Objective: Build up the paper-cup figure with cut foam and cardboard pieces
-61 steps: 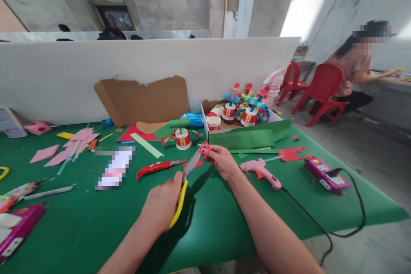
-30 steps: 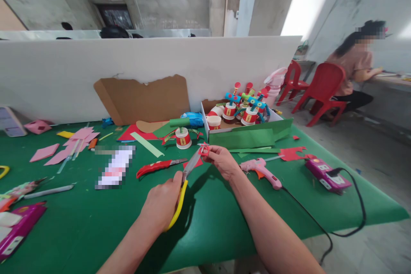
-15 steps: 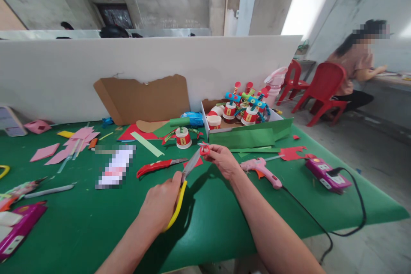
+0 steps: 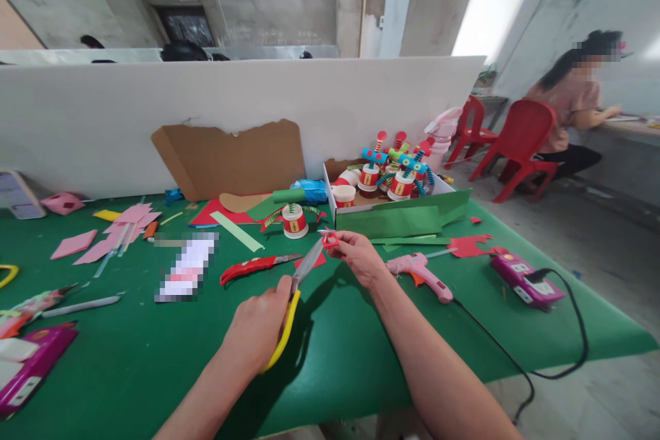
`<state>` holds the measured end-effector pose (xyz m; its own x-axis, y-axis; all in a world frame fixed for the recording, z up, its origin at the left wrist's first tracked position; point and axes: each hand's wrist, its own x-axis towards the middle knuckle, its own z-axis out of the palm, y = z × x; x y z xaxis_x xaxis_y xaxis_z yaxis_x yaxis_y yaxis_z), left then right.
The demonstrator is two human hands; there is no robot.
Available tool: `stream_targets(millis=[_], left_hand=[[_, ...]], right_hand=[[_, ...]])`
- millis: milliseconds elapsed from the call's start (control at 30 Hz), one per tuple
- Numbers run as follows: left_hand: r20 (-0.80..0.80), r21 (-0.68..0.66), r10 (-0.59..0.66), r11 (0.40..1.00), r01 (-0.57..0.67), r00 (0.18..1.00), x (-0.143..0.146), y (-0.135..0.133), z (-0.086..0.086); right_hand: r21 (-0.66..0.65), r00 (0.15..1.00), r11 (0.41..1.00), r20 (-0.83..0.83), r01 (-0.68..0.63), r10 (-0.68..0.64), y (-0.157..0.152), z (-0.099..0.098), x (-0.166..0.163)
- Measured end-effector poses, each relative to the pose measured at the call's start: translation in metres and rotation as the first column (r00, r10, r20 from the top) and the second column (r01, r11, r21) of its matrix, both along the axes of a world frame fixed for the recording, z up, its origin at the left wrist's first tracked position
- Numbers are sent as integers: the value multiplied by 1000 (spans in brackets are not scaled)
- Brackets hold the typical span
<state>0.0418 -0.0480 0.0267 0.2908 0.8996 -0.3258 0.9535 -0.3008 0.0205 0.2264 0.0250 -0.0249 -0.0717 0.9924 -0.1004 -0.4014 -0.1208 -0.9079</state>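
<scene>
My left hand [image 4: 260,325] is closed round the yellow handle of a pair of scissors [image 4: 285,337], whose blades point up and away to the right. Between the fingertips of my right hand [image 4: 355,258] is a small piece of red paper [image 4: 330,240], touching the blade tips. Below the blades a red paper scrap [image 4: 312,260] lies on the green table. A red-handled utility knife [image 4: 255,265] rests to the left of the scissors. Just behind my hands stands a paper-cup figure [image 4: 294,221] with striped spring arms and a green roll on top.
A pink glue gun [image 4: 420,275] lies right of my right hand, its cord trailing off the table. Purple power strips [image 4: 524,278] sit at both sides. Behind, a box [image 4: 330,201] holds several cup figures. Pink paper [image 4: 118,230] lies at left. A person [image 4: 572,96] sits far right.
Between the scissor blades, the red paper has shifted and turned very slightly in my right fingertips. Both hands stay in nearly the same place.
</scene>
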Motion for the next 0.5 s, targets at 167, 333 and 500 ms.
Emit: stream_targets(millis=[167, 333, 500], left_hand=[[-13, 3, -7, 1000, 7, 1000, -3, 0, 1], [-24, 23, -13, 1000, 14, 1000, -5, 0, 0], [-22, 21, -14, 1000, 15, 1000, -4, 0, 0]], right_hand=[[-5, 1000, 1000, 1, -6, 6, 0, 0, 1], [0, 1000, 1000, 2, -20, 20, 0, 1, 1], [-6, 999, 1000, 21, -24, 24, 0, -1, 0]])
